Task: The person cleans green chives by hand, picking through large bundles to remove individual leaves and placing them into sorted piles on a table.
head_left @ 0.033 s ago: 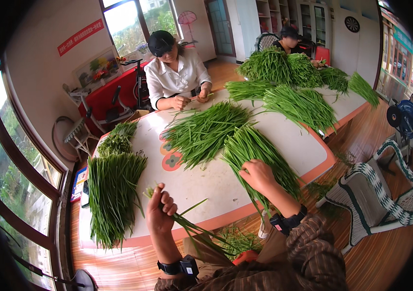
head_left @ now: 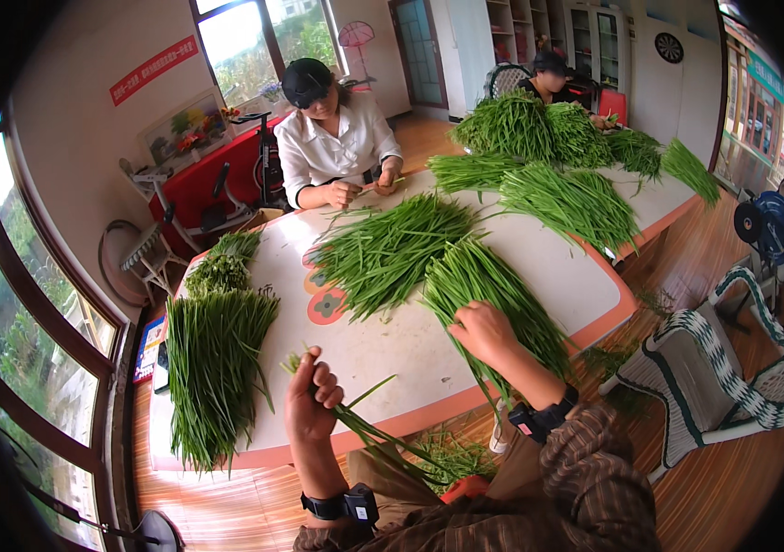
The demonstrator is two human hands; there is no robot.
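My left hand (head_left: 313,396) is closed round a small bunch of garlic chives (head_left: 369,432). Its cut ends poke out above my thumb, and the long leaves trail down over my lap. On the table's near side, my right hand (head_left: 486,333) rests at the left edge of a thick heap of garlic chives (head_left: 502,290). Its fingers are bent and drawn together; whether a stalk is between the fingertips is hidden. Beyond lies another loose heap of garlic chives (head_left: 396,244). To the left, a neat bundle of garlic chives (head_left: 217,377) hangs partly over the table edge.
The white table (head_left: 401,368) has an orange rim. Across it a person in a white shirt (head_left: 337,147) handles stalks; another person (head_left: 548,78) sits farther back behind more heaps (head_left: 511,129). A woven chair (head_left: 704,377) stands at right. Trimmings (head_left: 452,455) lie below the near edge.
My left hand has shifted slightly right with its bunch of garlic chives. My right hand has moved a little left along the heap's edge.
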